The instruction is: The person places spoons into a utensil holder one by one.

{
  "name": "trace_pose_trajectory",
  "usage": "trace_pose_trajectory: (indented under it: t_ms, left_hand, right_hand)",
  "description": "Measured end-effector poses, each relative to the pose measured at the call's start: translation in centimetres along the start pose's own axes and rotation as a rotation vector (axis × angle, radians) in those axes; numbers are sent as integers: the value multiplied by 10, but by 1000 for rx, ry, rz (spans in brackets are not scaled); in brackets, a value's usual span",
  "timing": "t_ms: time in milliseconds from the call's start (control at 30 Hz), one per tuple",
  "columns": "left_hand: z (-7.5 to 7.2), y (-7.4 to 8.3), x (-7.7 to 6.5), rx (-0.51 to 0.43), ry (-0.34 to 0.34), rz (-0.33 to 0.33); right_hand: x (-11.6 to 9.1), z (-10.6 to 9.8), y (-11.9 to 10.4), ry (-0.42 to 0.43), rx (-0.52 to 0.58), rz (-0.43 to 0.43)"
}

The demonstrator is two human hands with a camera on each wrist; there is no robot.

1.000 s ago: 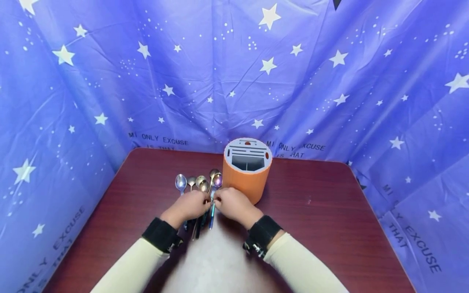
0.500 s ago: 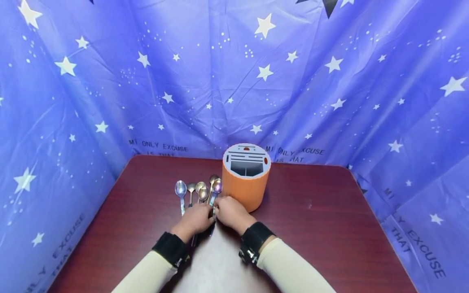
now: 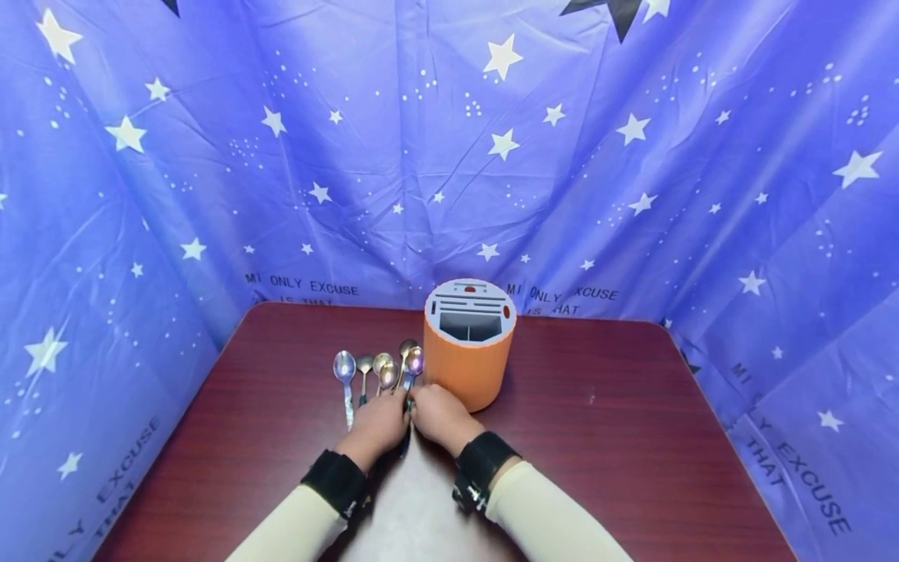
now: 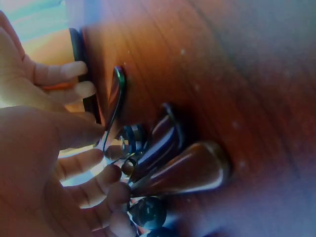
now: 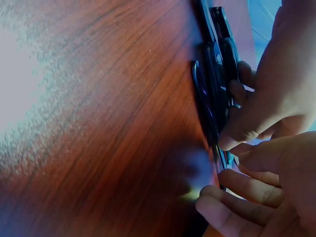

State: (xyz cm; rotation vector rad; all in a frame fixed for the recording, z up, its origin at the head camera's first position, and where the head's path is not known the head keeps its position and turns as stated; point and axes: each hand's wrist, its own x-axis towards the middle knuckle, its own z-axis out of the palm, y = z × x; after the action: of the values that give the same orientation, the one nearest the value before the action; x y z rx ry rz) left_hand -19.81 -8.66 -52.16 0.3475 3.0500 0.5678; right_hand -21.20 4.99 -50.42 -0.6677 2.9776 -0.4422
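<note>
Several metal spoons lie side by side on the table, bowls pointing away: a silver spoon (image 3: 344, 364) on the left, bronze and gold ones in the middle, an iridescent purple spoon (image 3: 413, 360) on the right. My left hand (image 3: 382, 421) lies over the handles; its thumb and a finger pinch the iridescent spoon's handle (image 4: 115, 96). From the other side my right hand (image 3: 441, 416) meets it, fingertips at that spoon's neck (image 5: 220, 163); whether they grip it is hidden. Dark handle ends (image 5: 215, 64) show beyond the left hand in the right wrist view.
An orange cylindrical holder (image 3: 467, 371) with a grey slotted top stands right behind my right hand. The dark red table (image 3: 597, 437) extends to both sides. A blue star-printed curtain (image 3: 379, 156) surrounds its back and sides.
My left hand has come nearer the right hand and covers more of the handles. The spoons keep much the same arrangement. The head view has tilted up a little.
</note>
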Motion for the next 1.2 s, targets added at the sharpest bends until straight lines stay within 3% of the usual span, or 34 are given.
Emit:
trace_pose_trajectory:
  t_ms: [433,767,1200]
  left_hand:
    - [3,-3,13,-8,-11,-137]
    - [4,-4,20,30,-20,-166]
    - [3,-6,21,9,-10,-180]
  right_hand:
    - [-3,7,1,-36,-17,1]
    - [-9,5,1,-43,-45,15]
    - [-15,1,-1,-59,-77,47]
